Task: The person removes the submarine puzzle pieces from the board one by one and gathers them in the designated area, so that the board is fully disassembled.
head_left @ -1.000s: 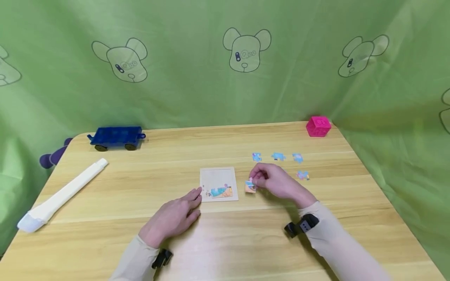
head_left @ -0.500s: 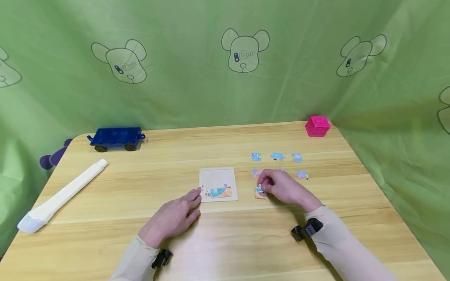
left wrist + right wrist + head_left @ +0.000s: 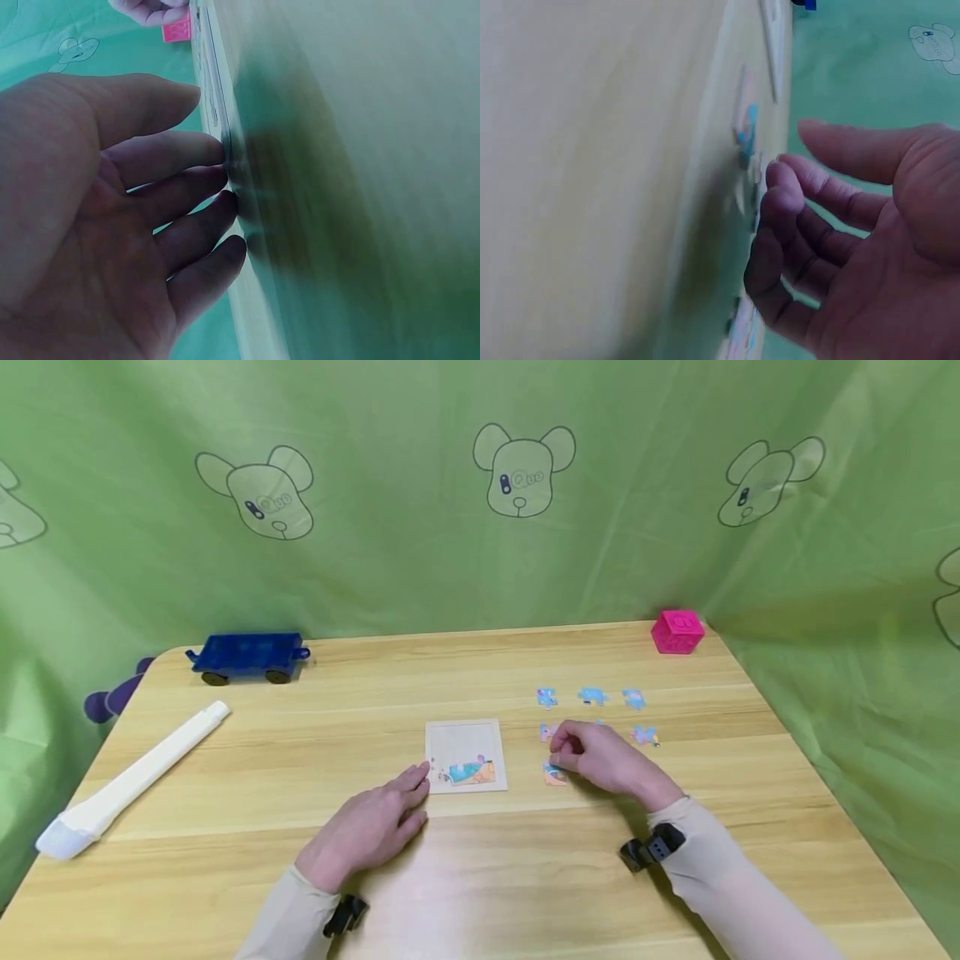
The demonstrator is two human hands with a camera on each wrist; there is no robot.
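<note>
The small puzzle board (image 3: 461, 739), a pale square tray with a raised rim, lies mid-table; joined puzzle pieces (image 3: 472, 772) in teal and orange fill its lower part. At its left edge my left hand (image 3: 367, 827) rests, fingers nearly straight, fingertips right at the rim. My right hand (image 3: 600, 760) hovers beside a loose orange-and-blue puzzle piece (image 3: 555, 777) lying right of the board. In the right wrist view, thumb and forefinger stand apart with nothing between them, and that puzzle piece (image 3: 745, 116) lies on the wood. The other fingers are loosely curled.
Several blue and pink puzzle pieces (image 3: 593, 695) lie in rows behind the right hand, which partly hides one. A pink cube (image 3: 678, 632) sits at the back right. At the left are a blue toy wagon (image 3: 251, 655) and a long white brush-shaped object (image 3: 142, 777).
The right hand moved right and slightly nearer with the orange-and-blue puzzle piece, set it on the table and let it go. The left hand stayed at the board.
</note>
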